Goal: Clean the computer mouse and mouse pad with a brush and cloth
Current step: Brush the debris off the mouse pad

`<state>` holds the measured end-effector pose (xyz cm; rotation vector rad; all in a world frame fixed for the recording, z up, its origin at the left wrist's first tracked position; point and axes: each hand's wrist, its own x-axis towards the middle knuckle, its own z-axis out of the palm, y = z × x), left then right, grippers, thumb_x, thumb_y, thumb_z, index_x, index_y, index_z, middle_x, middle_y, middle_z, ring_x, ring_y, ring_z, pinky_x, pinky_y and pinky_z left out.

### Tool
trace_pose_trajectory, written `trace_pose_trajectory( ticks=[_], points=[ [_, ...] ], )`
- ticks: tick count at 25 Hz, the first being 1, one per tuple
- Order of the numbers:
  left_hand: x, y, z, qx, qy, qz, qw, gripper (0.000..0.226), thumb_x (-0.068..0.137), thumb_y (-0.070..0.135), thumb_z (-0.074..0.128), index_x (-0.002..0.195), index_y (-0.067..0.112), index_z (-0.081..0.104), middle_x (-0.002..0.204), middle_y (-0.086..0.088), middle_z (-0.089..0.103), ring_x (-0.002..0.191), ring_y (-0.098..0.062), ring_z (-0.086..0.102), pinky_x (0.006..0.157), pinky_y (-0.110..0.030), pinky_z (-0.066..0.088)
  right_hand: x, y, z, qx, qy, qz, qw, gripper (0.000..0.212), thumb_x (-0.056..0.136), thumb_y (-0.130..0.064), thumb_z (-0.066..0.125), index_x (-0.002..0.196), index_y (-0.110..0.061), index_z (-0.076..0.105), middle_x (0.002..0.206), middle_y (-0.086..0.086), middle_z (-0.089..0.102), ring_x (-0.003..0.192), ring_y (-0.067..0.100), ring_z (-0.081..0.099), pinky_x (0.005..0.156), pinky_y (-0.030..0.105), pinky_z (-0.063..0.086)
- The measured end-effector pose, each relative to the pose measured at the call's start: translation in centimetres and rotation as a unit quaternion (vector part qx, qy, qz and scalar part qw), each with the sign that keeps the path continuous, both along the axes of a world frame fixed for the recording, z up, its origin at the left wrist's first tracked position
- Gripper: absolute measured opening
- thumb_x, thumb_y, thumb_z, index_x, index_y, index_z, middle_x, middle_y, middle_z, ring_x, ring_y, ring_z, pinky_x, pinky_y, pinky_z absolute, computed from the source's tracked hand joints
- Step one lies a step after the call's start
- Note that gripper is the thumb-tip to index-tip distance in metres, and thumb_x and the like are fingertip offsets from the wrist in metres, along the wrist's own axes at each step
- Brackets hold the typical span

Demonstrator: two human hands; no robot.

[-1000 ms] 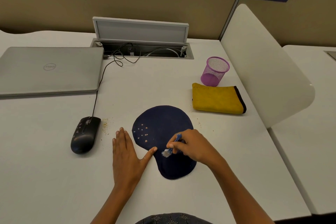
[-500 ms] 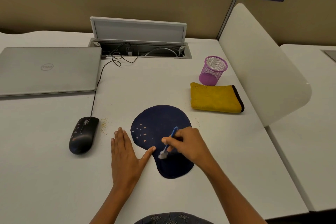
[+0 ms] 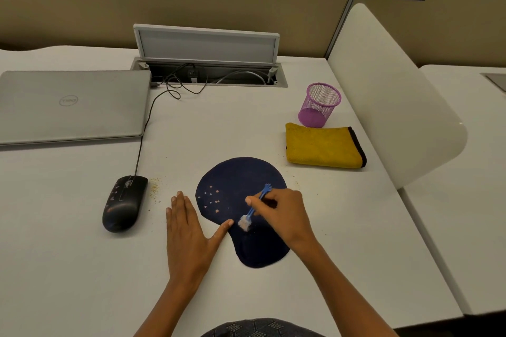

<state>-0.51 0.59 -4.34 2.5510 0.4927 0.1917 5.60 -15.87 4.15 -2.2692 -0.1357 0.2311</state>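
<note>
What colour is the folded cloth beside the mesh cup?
Yellow cloth with a dark edge; head view.

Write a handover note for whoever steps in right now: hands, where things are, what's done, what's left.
Right hand: shut on the small blue-handled brush, bristles down on the dark navy fabric mouse pad.
Left hand: flat and open on the white desk, thumb tip at the pad's left edge.
Black corded mouse sits left, specks on it, crumbs beside it. Folded yellow cloth lies untouched, far right.
Done: brushing under way. Left: pale specks on the pad's left part, the mouse, the cloth wipe.
</note>
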Motion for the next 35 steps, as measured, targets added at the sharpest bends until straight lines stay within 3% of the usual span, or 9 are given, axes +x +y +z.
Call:
trace_pose_trajectory(
  ticks=[3,8,11,14,17,23,25,29,35],
  points=[
    [0.0,-0.1,0.0,-0.002,-0.001,0.000,1.000,0.112,0.067,0.083,0.027,0.146,0.009,0.000,0.155,-0.007,0.002,0.142,-0.018,-0.004,0.114,-0.030,-0.001,-0.7,0.8,-0.8,-0.054,0.029,0.051,0.997,0.034,0.085,-0.043,0.061,0.081,-0.012,0.075,0.076,0.005,0.071,0.070,0.015,0.064,0.074,0.027,0.052],
    [0.0,0.0,0.0,0.000,0.000,0.000,1.000,0.112,0.067,0.083,0.030,0.146,0.009,0.002,0.155,-0.008,0.004,0.142,-0.020,-0.001,0.114,-0.030,-0.001,0.6,-1.8,0.5,-0.187,-0.011,-0.015,0.982,0.032,0.088,-0.045,0.055,0.083,-0.016,0.069,0.076,0.000,0.064,0.065,0.009,0.051,0.063,0.017,0.034],
    [-0.1,-0.2,0.3,-0.013,-0.001,0.006,1.000,0.113,0.065,0.083,0.030,0.146,0.011,0.001,0.155,-0.006,0.003,0.141,-0.019,-0.003,0.112,-0.030,-0.002,0.6,-2.0,1.1,-0.111,-0.037,-0.052,0.992,0.027,0.086,-0.039,0.060,0.090,-0.015,0.073,0.085,0.000,0.072,0.071,0.008,0.059,0.072,0.020,0.045],
    [0.0,-0.1,0.3,-0.009,-0.001,0.004,1.000,0.111,0.067,0.082,0.033,0.146,0.010,0.001,0.155,-0.007,0.003,0.141,-0.018,-0.004,0.113,-0.031,0.000,-0.4,-0.4,1.0,-0.006,0.031,0.013,0.999,0.021,0.084,-0.035,0.064,0.090,-0.017,0.075,0.088,0.000,0.074,0.080,0.009,0.065,0.082,0.022,0.052],
    [-0.1,-0.1,0.2,-0.009,0.002,0.006,1.000,0.112,0.066,0.083,0.029,0.146,0.011,-0.001,0.155,-0.006,0.001,0.141,-0.016,-0.006,0.113,-0.030,-0.001,-0.9,0.4,0.0,-0.073,0.059,0.073,0.993,0.027,0.084,-0.043,0.061,0.094,-0.021,0.074,0.092,0.000,0.074,0.083,0.011,0.065,0.083,0.025,0.053],
    [-0.1,-0.2,0.6,-0.022,0.001,0.010,1.000,0.114,0.063,0.085,0.027,0.146,0.012,-0.001,0.155,-0.005,0.000,0.140,-0.017,-0.007,0.111,-0.029,-0.002,0.8,-2.9,1.4,-0.228,-0.009,-0.031,0.973,0.035,0.088,-0.046,0.055,0.097,-0.016,0.071,0.094,0.004,0.072,0.084,0.017,0.064,0.073,0.023,0.044],
    [-0.2,-0.3,0.7,-0.029,-0.003,0.014,0.999,0.115,0.062,0.085,0.026,0.146,0.013,-0.001,0.154,-0.005,0.000,0.138,-0.014,-0.009,0.111,-0.030,-0.001,0.8,-3.5,1.8,-0.199,-0.026,-0.068,0.977,0.033,0.087,-0.042,0.058,0.098,-0.014,0.071,0.094,0.004,0.072,0.082,0.015,0.064,0.074,0.021,0.045],
    [-0.1,-0.1,0.4,-0.013,0.005,0.004,1.000,0.113,0.065,0.084,0.027,0.146,0.010,0.001,0.155,-0.007,0.003,0.142,-0.019,-0.003,0.113,-0.030,-0.001,-0.3,-1.4,1.3,0.012,0.027,-0.017,0.999,0.016,0.082,-0.032,0.067,0.088,-0.020,0.075,0.086,-0.001,0.074,0.080,0.009,0.066,0.083,0.030,0.054],
    [0.0,-0.1,0.3,-0.012,0.010,0.008,1.000,0.115,0.064,0.085,0.026,0.147,0.009,0.002,0.155,-0.007,0.003,0.142,-0.020,-0.002,0.113,-0.030,-0.001,-0.1,-1.3,0.3,-0.133,0.052,-0.006,0.990,0.028,0.082,-0.044,0.064,0.093,-0.021,0.074,0.090,0.003,0.072,0.080,0.013,0.062,0.076,0.026,0.049]
  ],
)
